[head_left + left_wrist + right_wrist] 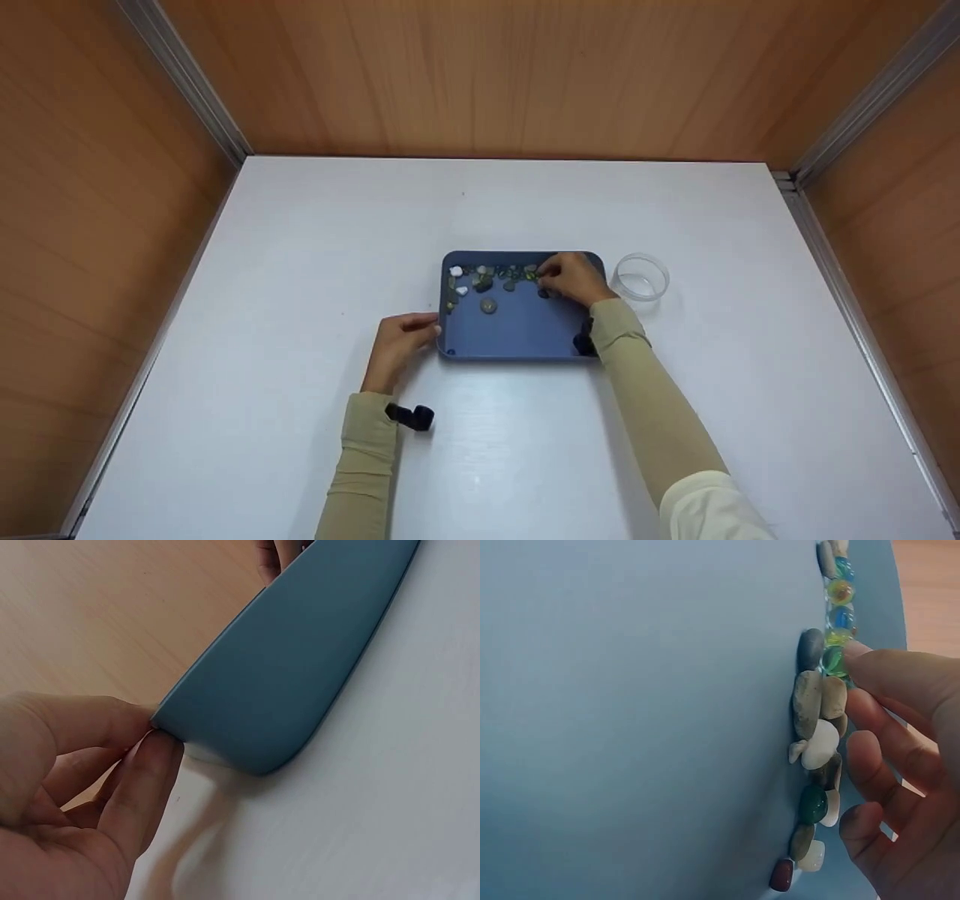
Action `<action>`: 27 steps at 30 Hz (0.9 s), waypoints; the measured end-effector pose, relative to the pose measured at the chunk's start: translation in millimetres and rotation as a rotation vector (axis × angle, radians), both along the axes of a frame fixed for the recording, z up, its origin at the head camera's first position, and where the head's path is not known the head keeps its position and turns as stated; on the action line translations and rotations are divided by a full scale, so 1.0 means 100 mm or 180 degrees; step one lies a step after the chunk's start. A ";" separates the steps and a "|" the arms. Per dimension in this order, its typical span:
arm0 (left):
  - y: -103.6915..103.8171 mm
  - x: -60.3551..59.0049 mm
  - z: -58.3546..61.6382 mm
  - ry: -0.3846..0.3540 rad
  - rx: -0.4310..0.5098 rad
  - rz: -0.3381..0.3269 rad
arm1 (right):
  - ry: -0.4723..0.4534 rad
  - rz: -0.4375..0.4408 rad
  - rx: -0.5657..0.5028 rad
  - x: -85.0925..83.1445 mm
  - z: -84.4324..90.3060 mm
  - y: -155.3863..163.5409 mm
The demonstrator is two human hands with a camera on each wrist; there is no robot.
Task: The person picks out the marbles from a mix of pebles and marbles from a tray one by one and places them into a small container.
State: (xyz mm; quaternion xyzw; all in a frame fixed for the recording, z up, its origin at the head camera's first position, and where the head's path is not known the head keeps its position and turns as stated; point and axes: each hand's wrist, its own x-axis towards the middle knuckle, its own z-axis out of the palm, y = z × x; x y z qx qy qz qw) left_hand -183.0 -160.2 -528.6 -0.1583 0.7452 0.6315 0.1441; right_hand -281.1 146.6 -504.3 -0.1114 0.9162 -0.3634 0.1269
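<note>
A blue tray (pixel 517 326) lies mid-table, with several pebbles (pixel 480 283) and glass marbles (pixel 517 271) strung along its far edge. My left hand (pixel 433 330) pinches the tray's left rim between thumb and forefinger. The left wrist view shows that pinch (pixel 154 731) on the tray's rim (pixel 300 660), which looks slightly raised. My right hand (pixel 547 279) reaches over the tray's far right corner. In the right wrist view its fingers (pixel 870 742) lie against the row of pebbles (pixel 814 735), and the index fingertip touches a green marble (pixel 832 661). The thumb is hidden.
A clear round cup (pixel 641 277) stands on the white table (pixel 300 247) just right of the tray. Wooden walls close in the table on the far, left and right sides.
</note>
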 end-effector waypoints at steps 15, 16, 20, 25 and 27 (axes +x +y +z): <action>0.01 0.00 -0.01 -0.0028 -0.0058 -0.0002 | 0.0206 0.0063 0.0426 0.04 -0.01 -0.05; 0.02 0.00 0.00 -0.0033 -0.0062 -0.0007 | 0.0210 0.0072 0.0445 0.04 -0.01 -0.05; 0.03 0.00 0.01 -0.0036 -0.0032 0.0016 | 0.0222 0.0077 0.0511 0.02 -0.03 -0.05; 0.05 -0.01 0.00 0.0010 0.0037 0.0043 | 0.0288 0.0104 0.0524 0.03 -0.04 -0.03; 0.05 -0.01 -0.01 0.0038 0.0038 0.0042 | 0.0292 0.0119 0.0494 0.04 -0.03 -0.02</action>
